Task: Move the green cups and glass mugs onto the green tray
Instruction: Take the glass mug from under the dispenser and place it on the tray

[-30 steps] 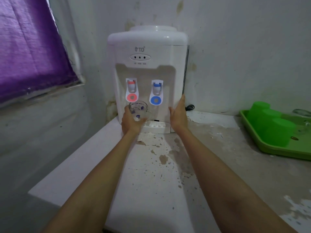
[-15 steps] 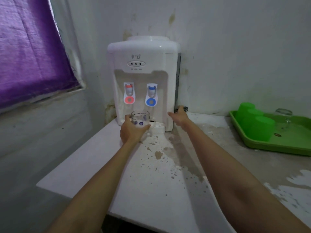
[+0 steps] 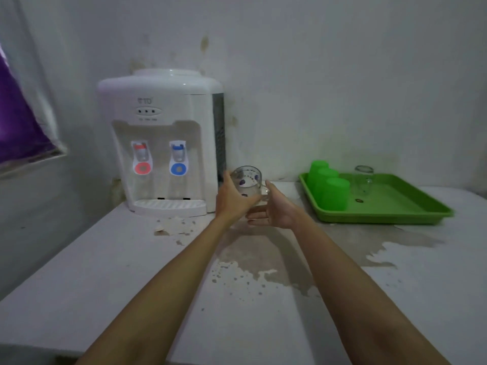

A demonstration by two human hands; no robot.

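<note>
My left hand (image 3: 232, 198) grips a clear glass mug (image 3: 246, 181) with purple spots, held above the counter just right of the water dispenser. My right hand (image 3: 276, 210) is cupped against the mug's handle side, thumb by the handle and fingers spread under the base. To the right, the green tray (image 3: 390, 209) rests on the counter. Three upside-down green cups (image 3: 334, 193) stand in a row along the tray's left side. A second glass mug (image 3: 364, 180) stands near the tray's back edge.
A white water dispenser (image 3: 163, 133) with red and blue taps stands against the wall at back left. The white counter (image 3: 131, 272) has a wet, stained patch (image 3: 250, 248) under my hands. A purple curtain (image 3: 15, 122) hangs at far left.
My left hand carried the mug from under the dispenser's taps rightward, past the dispenser's right side. My right hand left the dispenser and came up to the mug. The view turned right.
</note>
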